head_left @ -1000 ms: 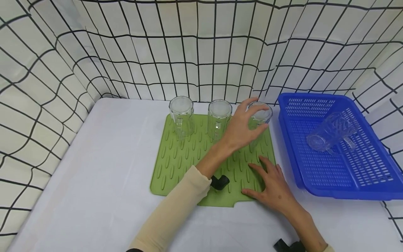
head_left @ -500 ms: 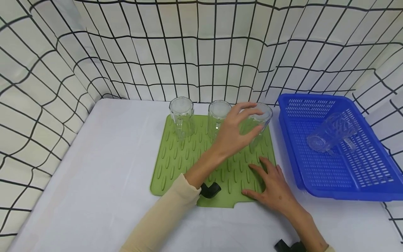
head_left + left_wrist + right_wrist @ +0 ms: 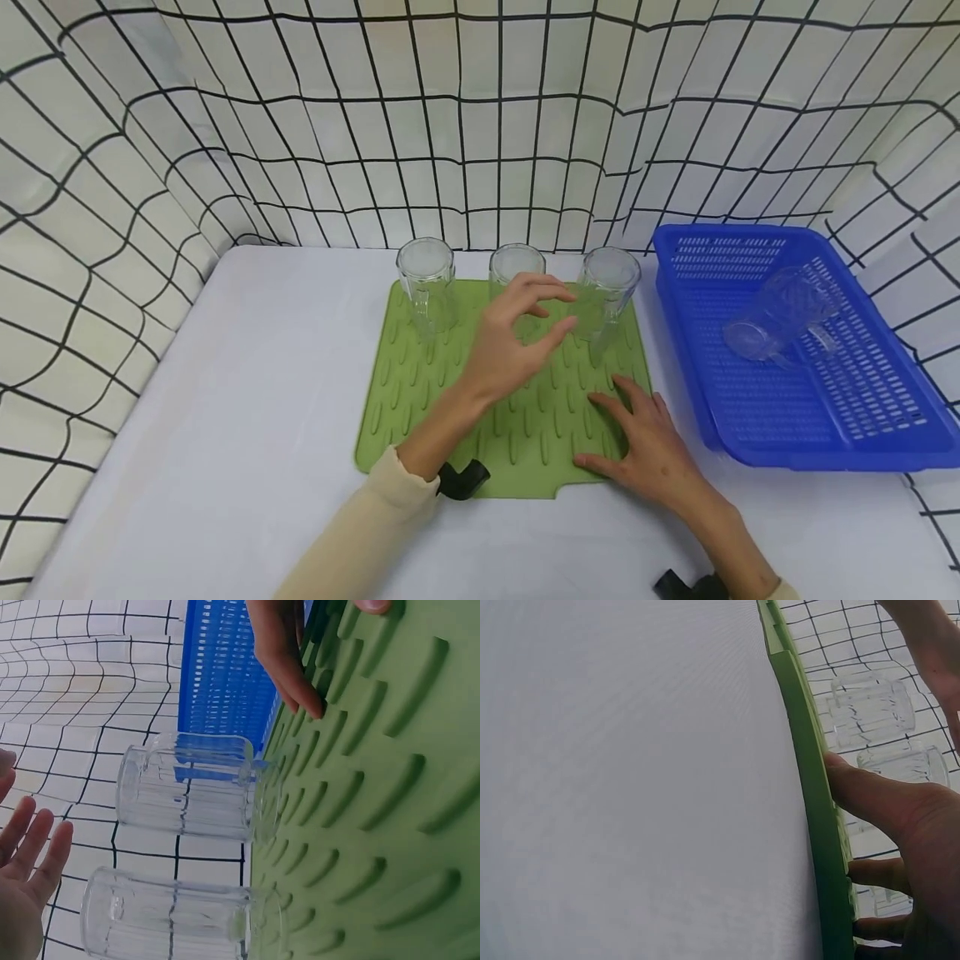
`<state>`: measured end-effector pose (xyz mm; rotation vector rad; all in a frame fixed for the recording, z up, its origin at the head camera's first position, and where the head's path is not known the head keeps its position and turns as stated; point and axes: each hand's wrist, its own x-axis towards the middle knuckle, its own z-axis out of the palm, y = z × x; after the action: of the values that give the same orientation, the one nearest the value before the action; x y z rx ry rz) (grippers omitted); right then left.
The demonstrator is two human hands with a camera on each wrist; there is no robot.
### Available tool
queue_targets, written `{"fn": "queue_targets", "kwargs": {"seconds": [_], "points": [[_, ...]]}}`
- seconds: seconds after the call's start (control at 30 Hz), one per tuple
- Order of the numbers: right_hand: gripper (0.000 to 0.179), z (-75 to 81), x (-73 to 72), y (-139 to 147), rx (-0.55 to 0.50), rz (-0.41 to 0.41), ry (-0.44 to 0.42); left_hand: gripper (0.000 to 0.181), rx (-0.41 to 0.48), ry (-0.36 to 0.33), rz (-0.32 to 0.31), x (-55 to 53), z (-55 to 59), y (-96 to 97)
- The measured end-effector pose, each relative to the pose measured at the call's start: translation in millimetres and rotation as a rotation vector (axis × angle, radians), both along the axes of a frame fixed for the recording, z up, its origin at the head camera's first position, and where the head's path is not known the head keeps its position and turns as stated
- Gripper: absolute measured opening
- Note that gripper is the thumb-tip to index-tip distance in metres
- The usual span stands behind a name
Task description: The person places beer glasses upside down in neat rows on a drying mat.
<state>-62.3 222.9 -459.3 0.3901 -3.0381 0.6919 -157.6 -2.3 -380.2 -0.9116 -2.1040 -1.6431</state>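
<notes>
Three clear glass mugs stand in a row along the back of a green ridged mat (image 3: 405, 417): a left mug (image 3: 427, 287), a middle mug (image 3: 510, 260) and a right mug (image 3: 611, 283). My left hand (image 3: 504, 346) hovers over the mat, fingers and thumb apart with nothing between them, and it partly hides the middle mug. In the left wrist view, two mugs (image 3: 195, 787) stand beyond that hand's fingers. Spread fingertips of my right hand (image 3: 648, 446) rest on the mat's right front part; the right wrist view shows its thumb (image 3: 862, 791) at the mat's edge.
To the right sits a blue plastic basket (image 3: 750, 425) with another glass mug (image 3: 776, 317) lying on its side inside. White cloth (image 3: 225, 400) covers the table. A black wire grid (image 3: 480, 158) with white sheeting stands behind and at both sides.
My left hand has drawn back from the right mug, moving left and toward me, with nothing in it. My right hand stays in place on the mat.
</notes>
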Motion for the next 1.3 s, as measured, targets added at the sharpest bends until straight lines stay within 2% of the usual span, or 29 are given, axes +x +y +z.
{"fn": "queue_targets", "kwargs": {"seconds": [0.27, 0.47, 0.63, 0.97, 1.07, 1.3], "points": [[0.086, 2.9, -1.1, -2.5, -0.006, 0.003, -0.014, 0.018, 0.023, -0.005, -0.002, 7.7, -6.5, -21.6], [0.085, 3.3, -1.1, -2.9, -0.003, 0.012, -0.021, 0.014, 0.025, -0.016, -0.004, 15.4, -18.1, -38.1], [0.085, 2.0, 0.3, -2.5, -0.001, 0.008, -0.032, 0.016, 0.022, -0.077, 0.019, 20.8, -25.7, -52.2], [0.086, 1.9, 1.7, -1.7, 0.001, -0.005, -0.049, 0.017, -0.003, -0.172, 0.064, 24.2, -31.0, -75.7], [0.086, 2.2, 1.9, -2.1, 0.002, -0.005, -0.045, 0.017, -0.023, -0.194, 0.081, 25.5, -31.4, -82.7], [0.086, 2.8, 0.9, -3.2, 0.007, -0.003, -0.049, 0.019, -0.097, -0.298, 0.125, 30.2, -35.2, -104.9]]}}
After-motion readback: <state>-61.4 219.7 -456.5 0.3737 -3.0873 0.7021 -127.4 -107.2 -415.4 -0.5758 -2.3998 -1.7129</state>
